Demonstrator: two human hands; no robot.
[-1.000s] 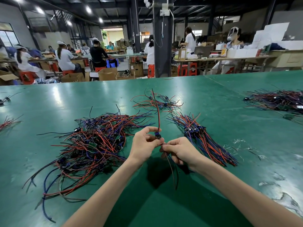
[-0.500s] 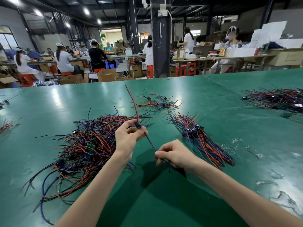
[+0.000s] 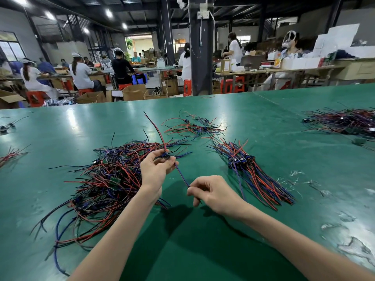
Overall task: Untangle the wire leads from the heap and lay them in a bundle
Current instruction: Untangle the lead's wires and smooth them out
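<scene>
A tangled heap [image 3: 105, 179] of red, blue and black wire leads lies on the green table [image 3: 274, 138] at the left. One wire lead [image 3: 181, 175] is stretched between my hands. My left hand [image 3: 155, 172] pinches its small dark connector above the heap's right edge, and the lead's red and black tail sticks up from there. My right hand [image 3: 211, 192] pinches the lead's blue and black lower end, nearer to me. A straightened bundle [image 3: 251, 173] of leads lies to the right of my hands.
A small loose cluster of leads [image 3: 194, 126] lies beyond the bundle. Another heap [image 3: 345, 121] sits at the far right, and stray leads [image 3: 11, 154] at the left edge. Scraps and worn patches [image 3: 349, 246] mark the table at the right. People work at benches behind.
My hands have drawn apart: the left moved up and left with the connector, the right stayed low, and the lead now runs taut between them.
</scene>
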